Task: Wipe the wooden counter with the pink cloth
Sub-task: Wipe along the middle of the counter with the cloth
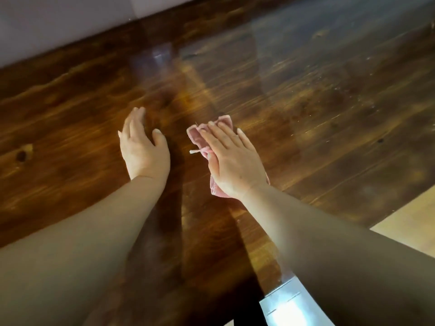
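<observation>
The dark, glossy wooden counter [306,114] fills most of the view. My right hand [231,161] lies flat on the crumpled pink cloth [197,137], fingers straight, pressing it against the wood. Parts of the cloth stick out past the fingertips and under the wrist, and a loose thread trails to the left. My left hand [142,147] rests on the bare wood just left of the cloth, fingers straight and together, holding nothing.
A pale wall [58,24] runs along the counter's far edge. The counter's near right edge [376,215] drops to a light floor. Small white specks and crumbs [348,90] dot the wood to the right. A bright reflective patch [287,309] shows at the bottom.
</observation>
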